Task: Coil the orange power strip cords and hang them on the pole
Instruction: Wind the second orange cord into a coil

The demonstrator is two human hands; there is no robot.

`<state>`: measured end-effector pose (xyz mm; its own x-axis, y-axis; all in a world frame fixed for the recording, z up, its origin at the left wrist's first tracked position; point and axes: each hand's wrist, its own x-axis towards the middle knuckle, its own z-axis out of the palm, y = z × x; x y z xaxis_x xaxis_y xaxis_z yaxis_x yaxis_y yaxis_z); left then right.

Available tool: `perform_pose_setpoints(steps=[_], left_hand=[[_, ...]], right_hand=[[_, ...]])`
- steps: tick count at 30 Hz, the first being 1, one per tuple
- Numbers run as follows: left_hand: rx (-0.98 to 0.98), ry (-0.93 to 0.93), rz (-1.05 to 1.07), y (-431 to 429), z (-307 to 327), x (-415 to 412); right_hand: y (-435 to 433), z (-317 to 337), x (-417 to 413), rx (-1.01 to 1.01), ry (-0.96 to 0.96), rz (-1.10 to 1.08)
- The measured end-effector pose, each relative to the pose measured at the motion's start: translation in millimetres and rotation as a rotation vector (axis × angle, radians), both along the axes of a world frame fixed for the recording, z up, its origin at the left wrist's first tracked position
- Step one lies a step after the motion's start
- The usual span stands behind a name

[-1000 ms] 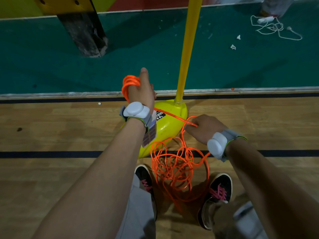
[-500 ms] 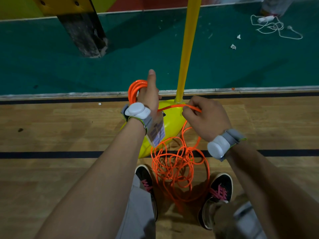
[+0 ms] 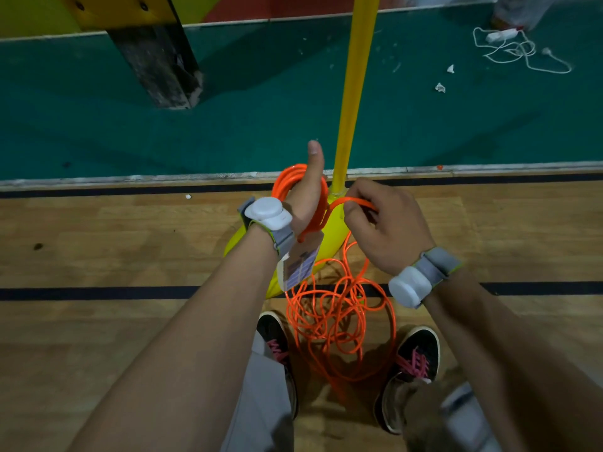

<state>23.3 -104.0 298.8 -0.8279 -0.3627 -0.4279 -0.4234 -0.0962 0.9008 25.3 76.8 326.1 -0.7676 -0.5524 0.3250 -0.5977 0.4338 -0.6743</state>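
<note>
- Right hand (image 3: pixel 388 230): fingers (image 3: pixel 357 194) curl in and pinch a strand of the orange cord (image 3: pixel 354 201) just right of the pole's foot.
- From that pinch the strand arcs left to the left hand (image 3: pixel 305 203).
- Left hand: thumb (image 3: pixel 315 158) sticks straight up. The other fingers are hidden behind the palm, so I cannot tell whether they are curled.
- Coil (image 3: pixel 287 177) of several orange turns is looped round the left hand and shows on both sides of it.
- A paper tag (image 3: pixel 298 265) hangs below the left wrist, beside the cord.
- Each wrist wears a white puck on a grey strap: left (image 3: pixel 267 212), right (image 3: pixel 409 287).
- The uncoiled cord lies as a loose tangle (image 3: pixel 339 321) on the wood floor (image 3: pixel 98 256) between two dark shoes with pink laces (image 3: pixel 414 353), touching the yellow base (image 3: pixel 336 230).
- Yellow pole (image 3: pixel 355 93) rises upright from that base, just beyond both hands. No cord hangs on the visible part.
- Further out, on the green floor (image 3: pixel 261 109): a white power strip with its cord (image 3: pixel 518 50), paper scraps (image 3: pixel 440 88) and a dark post (image 3: pixel 156 60).
</note>
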Motion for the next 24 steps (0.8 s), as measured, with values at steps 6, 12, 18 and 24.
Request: perform_pose_setpoints(steps=[6,12,18,24], left_hand=[[0.120,-0.138,-0.196,6,-14,-2],[0.223,-0.051,-0.339,12,-11,13],[0.207,-0.001,-0.356,25,11,14],[0.312,0.001,-0.399,26,7,14]], right_hand=[[0,-3,-5,0.023,0.029,-0.031],[0,-10,-10,0.049,0.064,-0.101],[1,-9,-13,-0.023,0.045,-0.193],[4,-5,-17,-0.137,-0.065,-0.278]])
